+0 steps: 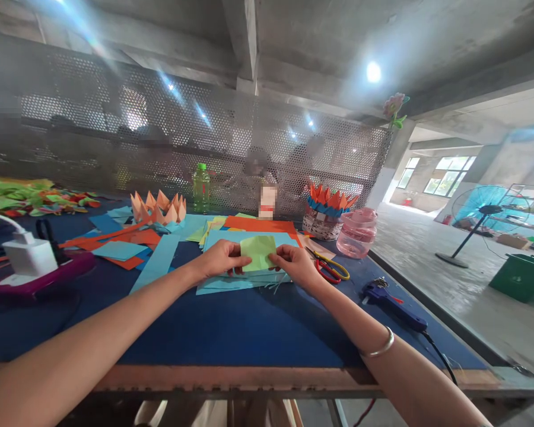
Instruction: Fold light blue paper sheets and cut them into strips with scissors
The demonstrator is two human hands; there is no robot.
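Note:
Between my two hands I see a small light green sheet of paper (258,254), held up above the table. My left hand (222,258) pinches its left edge, and my right hand (292,264) pinches the right edge. Faint creases show on the sheet. Beneath it lies a pile of light blue paper (213,284), with orange paper (260,224) behind. Just right of my right hand rest scissors with red and yellow handles (333,270).
A blue glue gun (394,305) with a cord lies at the right. Behind stand a pink plastic jar (357,233), a green bottle (201,188), folded orange paper points (159,207) and a basket (323,222). A purple power strip with a white charger (29,258) sits left.

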